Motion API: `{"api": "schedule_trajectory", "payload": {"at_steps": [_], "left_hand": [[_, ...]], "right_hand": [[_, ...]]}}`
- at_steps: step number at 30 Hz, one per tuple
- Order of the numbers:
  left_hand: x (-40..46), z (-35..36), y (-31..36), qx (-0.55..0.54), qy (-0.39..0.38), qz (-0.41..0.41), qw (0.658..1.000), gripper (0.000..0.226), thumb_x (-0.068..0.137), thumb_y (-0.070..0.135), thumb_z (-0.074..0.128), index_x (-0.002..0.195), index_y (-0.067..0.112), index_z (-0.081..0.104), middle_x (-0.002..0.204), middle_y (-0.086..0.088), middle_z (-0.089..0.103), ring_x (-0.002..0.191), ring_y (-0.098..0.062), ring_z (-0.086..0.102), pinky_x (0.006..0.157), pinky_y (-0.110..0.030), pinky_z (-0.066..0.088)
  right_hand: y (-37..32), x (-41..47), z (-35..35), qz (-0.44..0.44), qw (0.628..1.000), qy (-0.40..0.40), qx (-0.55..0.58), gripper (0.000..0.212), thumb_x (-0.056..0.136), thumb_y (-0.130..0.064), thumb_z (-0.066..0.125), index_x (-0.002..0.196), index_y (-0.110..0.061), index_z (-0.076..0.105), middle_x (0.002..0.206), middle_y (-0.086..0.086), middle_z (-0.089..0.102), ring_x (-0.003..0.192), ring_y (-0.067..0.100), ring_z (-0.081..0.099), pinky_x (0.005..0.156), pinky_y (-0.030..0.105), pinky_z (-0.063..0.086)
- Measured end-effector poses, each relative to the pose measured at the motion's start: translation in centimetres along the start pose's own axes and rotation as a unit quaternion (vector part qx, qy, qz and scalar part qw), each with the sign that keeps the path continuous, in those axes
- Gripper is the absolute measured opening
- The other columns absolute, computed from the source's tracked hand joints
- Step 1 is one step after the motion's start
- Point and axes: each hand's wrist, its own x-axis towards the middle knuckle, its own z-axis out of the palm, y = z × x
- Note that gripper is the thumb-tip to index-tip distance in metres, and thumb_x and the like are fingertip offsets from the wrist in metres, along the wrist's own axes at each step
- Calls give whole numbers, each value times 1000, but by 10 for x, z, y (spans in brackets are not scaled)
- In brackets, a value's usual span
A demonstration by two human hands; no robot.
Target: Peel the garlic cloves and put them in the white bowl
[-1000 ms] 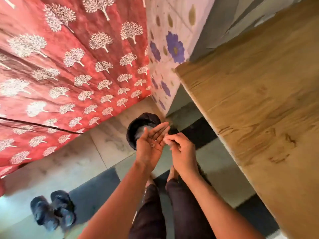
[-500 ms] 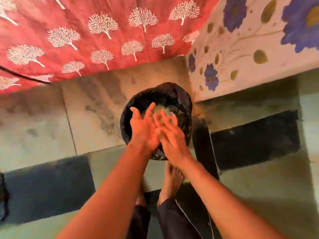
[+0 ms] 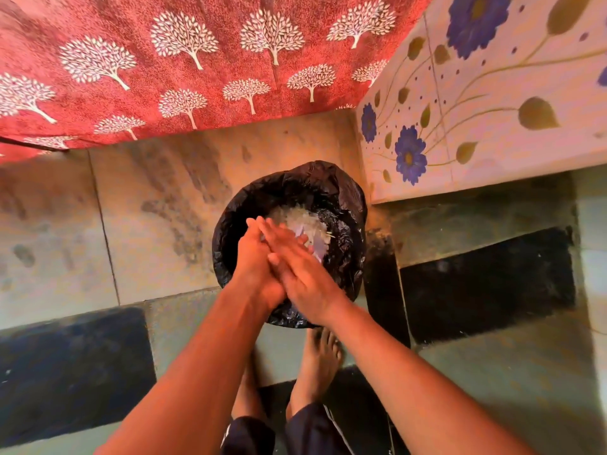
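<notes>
A bin lined with a black plastic bag stands on the floor below me. Pale, papery garlic skins lie inside it. My left hand and my right hand are held together over the bin's opening, palms pressed against each other and fingers straight. The right hand lies across the left. Neither hand holds anything that I can see. No garlic clove and no white bowl is in view.
A red cloth with white tree prints hangs at the back. A wall with blue flower tiles rises at the right. The floor has stone and dark tiles. My bare feet stand just before the bin.
The view has dropped from the wooden counter to the bin. My hands moved from a raised palm with pinching fingers to flat palms sliding over each other above the bin.
</notes>
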Motion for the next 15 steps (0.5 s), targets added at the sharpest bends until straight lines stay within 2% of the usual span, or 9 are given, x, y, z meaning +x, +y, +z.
{"api": "schedule_trajectory", "payload": {"at_steps": [2, 3, 4, 5, 7, 9, 11, 12, 15], "left_hand": [[-6, 1, 0, 15, -45, -26, 999, 87, 101, 72, 27, 141, 1, 54, 140, -14, 59, 137, -31, 53, 119, -48, 39], [-8, 1, -1, 39, -54, -24, 998, 88, 101, 73, 24, 143, 2, 54, 142, -13, 61, 134, -31, 57, 113, -46, 45], [-11, 2, -2, 64, -49, -17, 997, 85, 101, 73, 23, 143, 6, 55, 140, -12, 64, 129, -29, 61, 104, -43, 51], [-10, 2, -3, 80, -35, -9, 996, 82, 102, 72, 23, 142, 9, 57, 138, -11, 66, 126, -27, 63, 100, -43, 52], [-10, 2, -5, 59, -22, -5, 998, 76, 104, 68, 31, 137, 6, 59, 138, -8, 63, 133, -30, 59, 112, -47, 46], [-14, 3, -5, 59, -24, -13, 998, 70, 104, 65, 32, 134, 6, 55, 136, -14, 60, 136, -33, 56, 114, -47, 45], [-28, 6, -4, 127, -14, 2, 992, 64, 108, 58, 33, 131, 4, 58, 137, -14, 65, 128, -30, 62, 100, -39, 53], [-39, 8, -3, 171, 7, 27, 985, 52, 109, 50, 38, 130, 8, 61, 134, -11, 68, 124, -27, 64, 93, -36, 54], [-81, 16, 0, 304, 48, 127, 943, 23, 106, 25, 52, 121, 17, 68, 121, -4, 73, 113, -21, 69, 87, -32, 52]], "right_hand": [[13, 5, -4, 78, 995, 61, -15, 55, 108, -46, 30, 160, -26, 32, 168, -1, 25, 158, 15, 11, 129, 42, 15], [16, 8, -8, 125, 986, 109, -24, 56, 108, -47, 30, 159, -23, 34, 167, 2, 27, 157, 17, 14, 128, 41, 17], [13, 8, -11, 138, 979, 147, -23, 56, 109, -46, 31, 158, -20, 35, 167, 3, 29, 157, 17, 15, 128, 36, 17], [8, 7, -12, 110, 981, 157, -20, 55, 109, -45, 32, 158, -20, 36, 166, 2, 30, 157, 15, 16, 127, 31, 16], [2, 3, -5, 28, 994, 97, -29, 54, 109, -46, 30, 156, -21, 40, 164, 1, 36, 155, 13, 22, 126, 25, 15], [2, 0, -1, 43, 996, 70, -39, 57, 107, -45, 29, 149, -14, 51, 155, 7, 49, 148, 17, 38, 123, 24, 23], [4, -4, -10, 125, 980, 152, -38, 45, 108, -33, 39, 136, -5, 62, 139, 14, 62, 132, 25, 56, 110, 24, 36], [1, -7, -14, 153, 968, 195, -37, 36, 108, -24, 45, 128, -2, 66, 129, 16, 67, 121, 27, 61, 101, 27, 41], [-35, -31, -25, 150, 948, 281, -9, 25, 104, -17, 56, 121, -5, 71, 116, 10, 72, 105, 21, 68, 92, 30, 50]]}}
